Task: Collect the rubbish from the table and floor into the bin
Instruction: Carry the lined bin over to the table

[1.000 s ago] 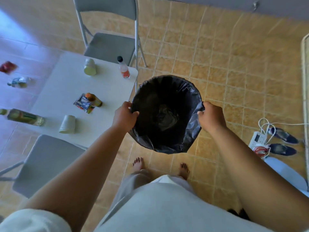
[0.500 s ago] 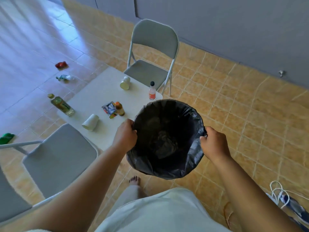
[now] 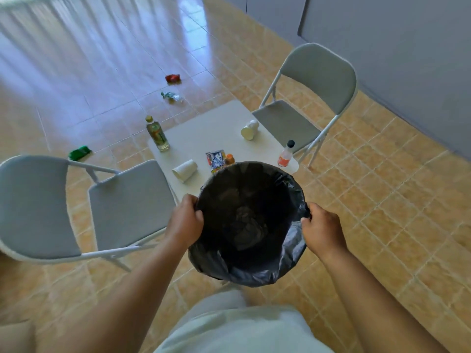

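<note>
person's got the bin (image 3: 251, 225) held up in front of them, black bag lining it, left hand (image 3: 184, 222) clamped on the left rim and right hand (image 3: 322, 231) clamped on the right rim, hands well apart. something dark and crumpled sits at the bottom, can't tell what. bin hangs over the near edge of the small white table (image 3: 216, 131). on the table: two tipped paper cups (image 3: 185, 170) (image 3: 249, 129), a snack packet (image 3: 215, 159) with a little orange bottle (image 3: 229, 159) just beside it, a green tea bottle (image 3: 157, 133) and a clear bottle with a black cap (image 3: 286, 154). floor beyond has a red wrapper (image 3: 172, 78), a crushed plastic bottle (image 3: 172, 96) and a green wrapper (image 3: 79, 152). a grey folding chair (image 3: 300, 108) at the far side, another chair (image 3: 76, 202) on the left
</note>
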`<action>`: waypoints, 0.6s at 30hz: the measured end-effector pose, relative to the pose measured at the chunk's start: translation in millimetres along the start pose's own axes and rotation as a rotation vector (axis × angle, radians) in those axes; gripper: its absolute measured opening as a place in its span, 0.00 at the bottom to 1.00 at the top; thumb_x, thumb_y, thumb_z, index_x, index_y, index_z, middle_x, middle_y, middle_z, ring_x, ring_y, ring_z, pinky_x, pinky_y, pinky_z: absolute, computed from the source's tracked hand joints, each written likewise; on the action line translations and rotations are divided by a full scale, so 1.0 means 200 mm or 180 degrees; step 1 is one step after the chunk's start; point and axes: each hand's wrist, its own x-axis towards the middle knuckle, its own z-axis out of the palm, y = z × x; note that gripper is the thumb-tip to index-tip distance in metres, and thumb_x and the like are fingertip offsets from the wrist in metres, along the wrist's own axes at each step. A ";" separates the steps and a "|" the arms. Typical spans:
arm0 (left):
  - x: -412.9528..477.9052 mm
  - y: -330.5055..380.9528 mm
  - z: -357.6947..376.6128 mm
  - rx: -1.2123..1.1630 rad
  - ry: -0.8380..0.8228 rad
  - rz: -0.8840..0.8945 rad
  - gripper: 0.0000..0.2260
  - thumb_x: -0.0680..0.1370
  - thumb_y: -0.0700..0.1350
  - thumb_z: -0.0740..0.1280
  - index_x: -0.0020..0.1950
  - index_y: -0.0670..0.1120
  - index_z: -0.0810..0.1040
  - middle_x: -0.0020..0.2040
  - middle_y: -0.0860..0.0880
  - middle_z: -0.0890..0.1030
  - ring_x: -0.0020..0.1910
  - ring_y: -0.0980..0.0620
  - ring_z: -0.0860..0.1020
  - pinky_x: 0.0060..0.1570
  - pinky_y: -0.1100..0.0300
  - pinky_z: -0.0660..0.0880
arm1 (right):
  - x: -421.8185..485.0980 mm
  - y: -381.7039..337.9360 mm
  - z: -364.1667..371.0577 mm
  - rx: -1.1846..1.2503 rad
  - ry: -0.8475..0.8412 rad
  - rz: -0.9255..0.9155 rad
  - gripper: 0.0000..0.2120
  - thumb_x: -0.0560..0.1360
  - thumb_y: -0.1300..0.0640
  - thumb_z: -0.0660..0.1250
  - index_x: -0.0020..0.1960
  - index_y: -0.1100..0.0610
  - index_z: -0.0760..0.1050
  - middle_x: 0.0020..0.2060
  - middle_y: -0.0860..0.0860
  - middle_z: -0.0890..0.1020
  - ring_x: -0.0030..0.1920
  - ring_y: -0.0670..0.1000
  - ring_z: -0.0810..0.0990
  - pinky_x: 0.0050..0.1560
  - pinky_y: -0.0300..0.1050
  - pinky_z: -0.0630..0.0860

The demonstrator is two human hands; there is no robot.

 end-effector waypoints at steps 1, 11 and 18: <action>0.04 0.00 -0.02 -0.0017 -0.0006 -0.0050 0.07 0.78 0.41 0.61 0.55 0.50 0.70 0.48 0.48 0.76 0.47 0.47 0.75 0.47 0.51 0.75 | 0.05 -0.03 0.01 -0.0041 -0.0042 -0.0017 0.10 0.76 0.65 0.62 0.54 0.59 0.78 0.42 0.57 0.82 0.41 0.59 0.78 0.40 0.47 0.75; 0.36 -0.01 -0.13 -0.0273 0.0224 -0.0370 0.06 0.79 0.41 0.61 0.54 0.50 0.70 0.47 0.48 0.77 0.43 0.51 0.76 0.40 0.57 0.75 | 0.57 -0.33 0.06 -0.0291 -0.0270 -0.0419 0.10 0.77 0.64 0.62 0.57 0.58 0.77 0.44 0.58 0.82 0.42 0.57 0.77 0.42 0.43 0.71; 0.44 -0.09 -0.17 -0.0450 0.0575 -0.0863 0.05 0.79 0.41 0.63 0.53 0.50 0.71 0.42 0.50 0.77 0.39 0.54 0.76 0.31 0.63 0.71 | 0.86 -0.49 0.16 -0.0388 -0.0560 -0.0882 0.09 0.75 0.64 0.62 0.53 0.57 0.77 0.37 0.51 0.77 0.36 0.52 0.71 0.39 0.40 0.68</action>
